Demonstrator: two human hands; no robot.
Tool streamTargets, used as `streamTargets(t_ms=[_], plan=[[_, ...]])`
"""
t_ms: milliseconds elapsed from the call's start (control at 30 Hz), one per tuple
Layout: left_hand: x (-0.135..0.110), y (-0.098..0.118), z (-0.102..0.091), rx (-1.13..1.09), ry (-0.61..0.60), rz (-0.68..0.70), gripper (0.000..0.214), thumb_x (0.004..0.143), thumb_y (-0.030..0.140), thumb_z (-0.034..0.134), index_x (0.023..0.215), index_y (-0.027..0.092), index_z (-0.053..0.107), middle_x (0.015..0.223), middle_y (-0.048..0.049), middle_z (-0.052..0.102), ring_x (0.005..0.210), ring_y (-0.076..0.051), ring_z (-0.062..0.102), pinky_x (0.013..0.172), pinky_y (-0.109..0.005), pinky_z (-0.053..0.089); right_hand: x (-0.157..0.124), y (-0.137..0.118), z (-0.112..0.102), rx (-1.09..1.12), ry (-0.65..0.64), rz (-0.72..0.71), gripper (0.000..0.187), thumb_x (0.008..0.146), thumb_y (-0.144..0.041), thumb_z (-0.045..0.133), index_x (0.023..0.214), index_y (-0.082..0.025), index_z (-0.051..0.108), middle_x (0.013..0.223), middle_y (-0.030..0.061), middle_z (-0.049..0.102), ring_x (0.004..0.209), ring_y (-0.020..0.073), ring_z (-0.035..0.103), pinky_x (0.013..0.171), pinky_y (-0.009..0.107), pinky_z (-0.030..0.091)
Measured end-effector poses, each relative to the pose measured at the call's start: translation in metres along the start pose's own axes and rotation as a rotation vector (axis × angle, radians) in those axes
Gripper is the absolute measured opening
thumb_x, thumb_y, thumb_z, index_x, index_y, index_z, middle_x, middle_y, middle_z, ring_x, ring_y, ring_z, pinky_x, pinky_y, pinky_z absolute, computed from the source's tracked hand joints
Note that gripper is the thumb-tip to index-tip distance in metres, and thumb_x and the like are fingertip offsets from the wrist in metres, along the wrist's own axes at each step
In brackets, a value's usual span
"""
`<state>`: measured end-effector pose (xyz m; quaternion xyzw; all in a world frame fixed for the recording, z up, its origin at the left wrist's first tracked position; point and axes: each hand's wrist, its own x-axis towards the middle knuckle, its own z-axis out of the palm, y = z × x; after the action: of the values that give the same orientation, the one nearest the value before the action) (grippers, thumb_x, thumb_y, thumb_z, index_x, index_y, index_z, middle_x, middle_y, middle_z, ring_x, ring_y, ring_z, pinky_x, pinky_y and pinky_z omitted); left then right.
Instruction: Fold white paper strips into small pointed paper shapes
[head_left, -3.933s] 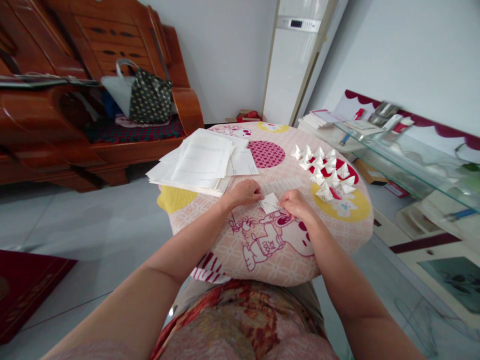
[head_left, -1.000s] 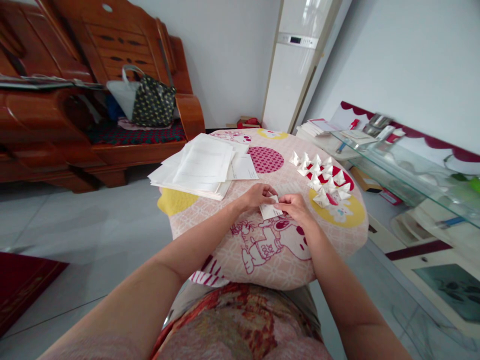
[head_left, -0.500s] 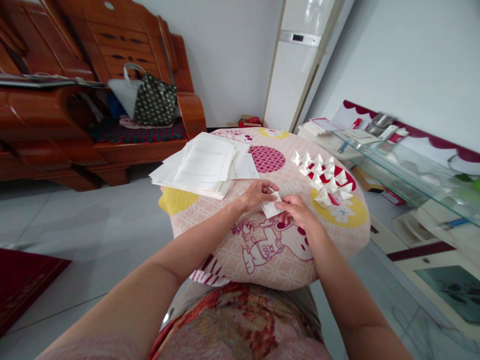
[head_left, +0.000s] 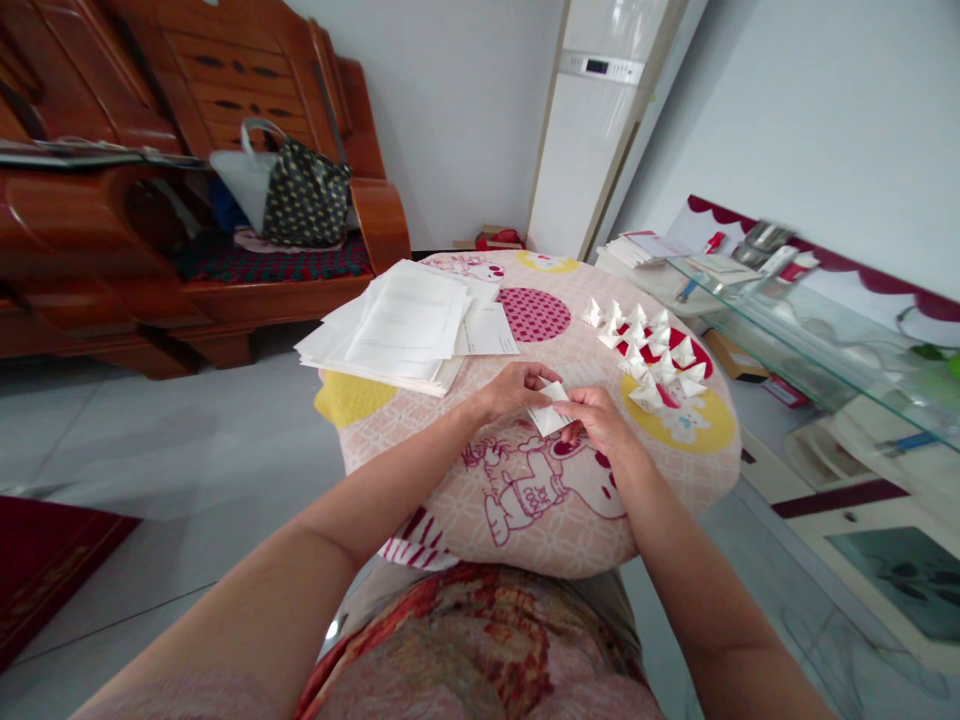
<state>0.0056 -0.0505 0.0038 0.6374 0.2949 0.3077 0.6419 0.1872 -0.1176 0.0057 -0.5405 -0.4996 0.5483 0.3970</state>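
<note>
Between my two hands is a small folded white paper (head_left: 550, 412), roughly square, held above the near middle of the round table. My left hand (head_left: 513, 390) pinches its upper left edge, with the fingertips partly behind it. From the other side, my right hand (head_left: 592, 412) grips the right edge between thumb and fingers. Several folded white paper boats (head_left: 651, 352) stand in rows to the right of my hands. Beyond my left hand lies a stack of white paper sheets (head_left: 409, 325), some with faint print.
A patterned cloth (head_left: 540, 540) covers the round table. On the right stands a glass-topped cabinet (head_left: 795, 330) with papers and small items. A wooden bench (head_left: 292, 300) at the far left holds a dotted bag (head_left: 309, 195). A tall white appliance (head_left: 585, 140) stands behind.
Both hands keep their hold on the folded paper, which has shifted slightly right and shows a bit more of its face. The boats and the stack stay as they were.
</note>
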Motion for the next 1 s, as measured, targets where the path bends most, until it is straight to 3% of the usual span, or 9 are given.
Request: streamTargets(t_ms=[167, 333, 633, 733, 833, 900, 1000], plan=[[-0.002, -0.001, 0.001, 0.149, -0.029, -0.044, 0.046, 0.064, 0.008, 0.069, 0.110, 0.010, 0.068, 0.069, 0.0024, 0.067, 0.060, -0.012, 0.060, 0.053, -0.020, 0.040, 0.000, 0.001, 0.000, -0.043, -0.004, 0.003, 0.027, 0.066, -0.039, 0.078, 0.067, -0.016, 0.064, 0.049, 0.0042, 0.066, 0.036, 0.0136, 0.059, 0.033, 0.019, 0.040], [-0.002, -0.001, 0.001, 0.148, -0.022, -0.114, 0.043, 0.063, 0.004, 0.062, 0.105, 0.011, 0.066, 0.071, 0.0009, 0.068, 0.058, -0.012, 0.060, 0.053, -0.020, 0.043, 0.000, 0.002, -0.002, -0.085, 0.002, 0.011, 0.028, 0.067, -0.040, 0.077, 0.064, -0.016, 0.063, 0.045, 0.0035, 0.062, 0.036, 0.0149, 0.059, 0.034, 0.020, 0.042], [-0.006, 0.004, -0.020, 0.190, -0.041, -0.146, 0.039, 0.067, 0.004, 0.060, 0.105, 0.012, 0.067, 0.061, 0.0037, 0.064, 0.053, -0.011, 0.060, 0.054, -0.021, 0.046, 0.000, 0.001, -0.011, -0.098, 0.031, 0.020, 0.031, 0.064, -0.043, 0.078, 0.061, -0.017, 0.061, 0.044, 0.0042, 0.063, 0.036, 0.0147, 0.058, 0.034, 0.020, 0.041], [-0.006, 0.003, -0.027, 0.298, 0.043, -0.062, 0.038, 0.068, 0.005, 0.058, 0.103, 0.012, 0.069, 0.063, 0.0038, 0.064, 0.053, -0.009, 0.059, 0.053, -0.019, 0.043, 0.000, 0.000, -0.010, -0.088, 0.090, 0.017, 0.029, 0.063, -0.043, 0.077, 0.061, -0.017, 0.062, 0.043, 0.0039, 0.062, 0.035, 0.0139, 0.057, 0.034, 0.019, 0.040], [-0.006, 0.003, -0.025, 0.417, 0.181, 0.142, 0.030, 0.070, 0.007, 0.059, 0.097, 0.012, 0.071, 0.072, 0.0009, 0.068, 0.062, -0.009, 0.060, 0.057, -0.019, 0.044, 0.002, 0.000, -0.009, -0.085, 0.206, 0.001, 0.026, 0.063, -0.042, 0.074, 0.061, -0.018, 0.064, 0.043, 0.0027, 0.061, 0.034, 0.0128, 0.054, 0.033, 0.019, 0.037], [-0.007, 0.003, -0.016, 0.427, 0.154, 0.254, 0.023, 0.076, 0.012, 0.061, 0.096, 0.013, 0.072, 0.083, -0.0027, 0.072, 0.072, -0.011, 0.064, 0.065, -0.021, 0.048, 0.004, 0.002, -0.007, -0.121, 0.267, -0.013, 0.027, 0.065, -0.043, 0.073, 0.060, -0.019, 0.062, 0.041, 0.0014, 0.059, 0.033, 0.0120, 0.051, 0.032, 0.019, 0.034], [-0.010, 0.006, 0.002, 0.443, 0.057, 0.311, 0.023, 0.084, 0.021, 0.062, 0.102, 0.013, 0.072, 0.094, -0.0060, 0.075, 0.082, -0.014, 0.067, 0.075, -0.026, 0.052, 0.006, 0.004, -0.005, -0.203, 0.300, -0.077, 0.034, 0.070, -0.049, 0.074, 0.058, -0.021, 0.058, 0.039, -0.0005, 0.055, 0.032, 0.0125, 0.050, 0.032, 0.021, 0.032]])
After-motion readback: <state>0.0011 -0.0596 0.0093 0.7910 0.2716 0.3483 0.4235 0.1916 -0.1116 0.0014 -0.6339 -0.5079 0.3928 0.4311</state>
